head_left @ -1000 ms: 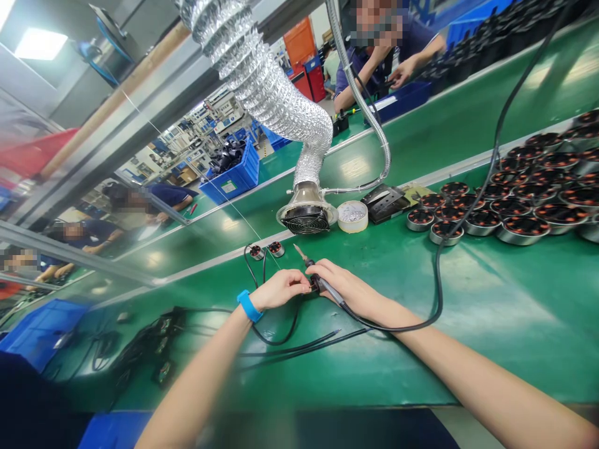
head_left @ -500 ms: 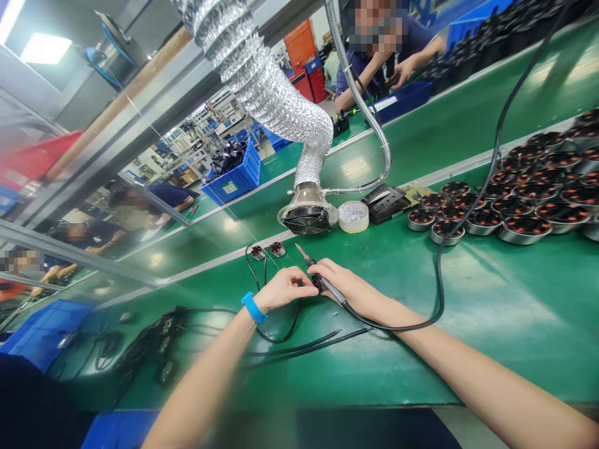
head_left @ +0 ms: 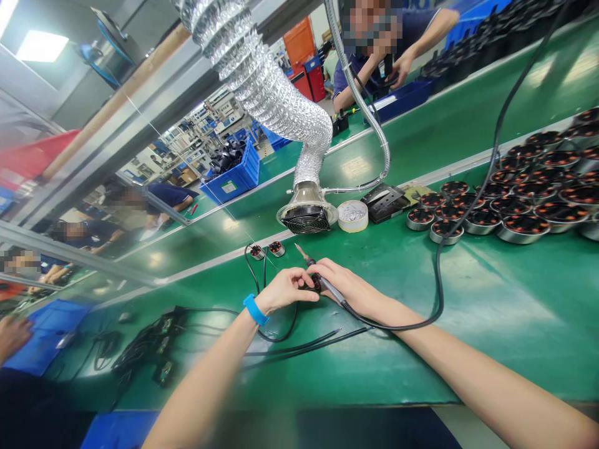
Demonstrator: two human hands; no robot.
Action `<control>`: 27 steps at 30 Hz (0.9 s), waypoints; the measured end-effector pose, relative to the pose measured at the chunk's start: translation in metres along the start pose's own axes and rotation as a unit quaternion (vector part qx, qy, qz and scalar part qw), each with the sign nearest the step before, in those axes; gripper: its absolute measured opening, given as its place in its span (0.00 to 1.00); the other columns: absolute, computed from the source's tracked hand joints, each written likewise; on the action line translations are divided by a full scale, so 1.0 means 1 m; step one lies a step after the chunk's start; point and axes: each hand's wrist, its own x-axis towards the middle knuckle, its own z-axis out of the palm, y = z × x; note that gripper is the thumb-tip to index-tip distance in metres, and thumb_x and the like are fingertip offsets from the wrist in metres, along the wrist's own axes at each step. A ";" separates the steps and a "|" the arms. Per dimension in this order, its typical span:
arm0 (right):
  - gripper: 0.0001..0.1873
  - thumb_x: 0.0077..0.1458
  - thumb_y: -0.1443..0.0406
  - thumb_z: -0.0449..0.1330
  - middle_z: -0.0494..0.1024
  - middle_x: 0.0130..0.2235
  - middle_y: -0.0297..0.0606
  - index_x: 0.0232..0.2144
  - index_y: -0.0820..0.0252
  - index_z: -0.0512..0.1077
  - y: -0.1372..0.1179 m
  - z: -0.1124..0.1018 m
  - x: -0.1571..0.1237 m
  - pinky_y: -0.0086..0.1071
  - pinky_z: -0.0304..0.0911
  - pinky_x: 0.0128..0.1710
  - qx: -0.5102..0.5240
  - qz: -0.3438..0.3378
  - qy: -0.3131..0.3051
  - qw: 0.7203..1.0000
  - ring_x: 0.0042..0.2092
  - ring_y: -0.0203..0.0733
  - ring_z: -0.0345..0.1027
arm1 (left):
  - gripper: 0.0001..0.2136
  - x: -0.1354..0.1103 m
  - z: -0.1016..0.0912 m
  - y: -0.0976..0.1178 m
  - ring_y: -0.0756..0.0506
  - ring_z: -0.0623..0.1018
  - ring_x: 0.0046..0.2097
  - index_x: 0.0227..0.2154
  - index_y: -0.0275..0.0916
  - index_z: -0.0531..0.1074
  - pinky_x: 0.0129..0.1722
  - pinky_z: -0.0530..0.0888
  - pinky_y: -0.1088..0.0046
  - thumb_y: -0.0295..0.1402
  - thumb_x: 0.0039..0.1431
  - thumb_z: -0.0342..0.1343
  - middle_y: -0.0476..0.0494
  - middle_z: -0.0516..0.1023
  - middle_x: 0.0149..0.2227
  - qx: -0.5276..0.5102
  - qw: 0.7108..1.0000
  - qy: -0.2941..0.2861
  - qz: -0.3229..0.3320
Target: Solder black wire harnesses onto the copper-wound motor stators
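My right hand (head_left: 349, 287) is closed around a soldering iron (head_left: 332, 290), whose tip points up and left. Its fingers also meet a small dark round motor part (head_left: 316, 282), mostly hidden between my hands. My left hand (head_left: 284, 290), with a blue wristband (head_left: 255, 310), curls thumb and fingers at the left side of that part. A black cable (head_left: 294, 321) runs up into this hand, and its end is hidden. Two small round motor parts with copper-coloured windings (head_left: 276, 249) stand just beyond my left hand, cables beside them.
A fume extraction duct (head_left: 306, 215) hangs ahead, next to a round white tub (head_left: 352, 216). Many metal-rimmed motor parts (head_left: 523, 227) crowd the right. Cables with circuit boards (head_left: 163, 340) lie left. The iron's cord (head_left: 440, 280) loops across the bench. A co-worker's hand (head_left: 13, 337) is at far left.
My left thumb has dropped slightly away from the fingers, showing more of the dark piece between. My right hand and the iron stay put. Another person's hand has appeared at far left.
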 end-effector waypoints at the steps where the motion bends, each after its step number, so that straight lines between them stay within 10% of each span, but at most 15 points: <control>1: 0.19 0.61 0.74 0.53 0.69 0.44 0.40 0.54 0.56 0.64 0.000 0.000 0.000 0.35 0.65 0.43 0.000 0.000 0.000 1.000 0.42 0.41 0.66 | 0.18 -0.001 0.000 0.001 0.53 0.66 0.30 0.29 0.34 0.74 0.33 0.64 0.75 0.42 0.42 0.71 0.52 0.69 0.29 -0.003 1.000 -0.006 0.002; 8: 0.21 0.62 0.74 0.52 0.68 0.44 0.41 0.55 0.56 0.63 0.000 0.001 0.000 0.35 0.65 0.43 -0.004 -0.011 0.003 1.000 0.43 0.42 0.66 | 0.13 -0.005 -0.003 0.009 0.47 0.71 0.39 0.27 0.37 0.78 0.46 0.67 0.70 0.37 0.63 0.55 0.47 0.69 0.31 0.172 0.980 -0.043 0.090; 18: 0.21 0.61 0.74 0.52 0.68 0.45 0.41 0.55 0.55 0.63 0.004 0.003 -0.001 0.36 0.65 0.43 -0.015 -0.003 -0.002 1.000 0.43 0.43 0.66 | 0.13 -0.005 -0.002 -0.008 0.53 0.70 0.32 0.25 0.34 0.72 0.36 0.69 0.74 0.38 0.49 0.68 0.50 0.66 0.35 0.044 0.997 0.032 0.061; 27: 0.20 0.66 0.62 0.53 0.67 0.53 0.51 0.59 0.46 0.59 0.030 0.010 -0.005 0.42 0.64 0.51 -0.006 -0.001 0.015 1.000 0.52 0.50 0.67 | 0.16 -0.023 0.013 -0.004 0.44 0.75 0.41 0.37 0.37 0.77 0.42 0.69 0.69 0.47 0.58 0.61 0.41 0.77 0.36 0.264 0.945 0.171 0.087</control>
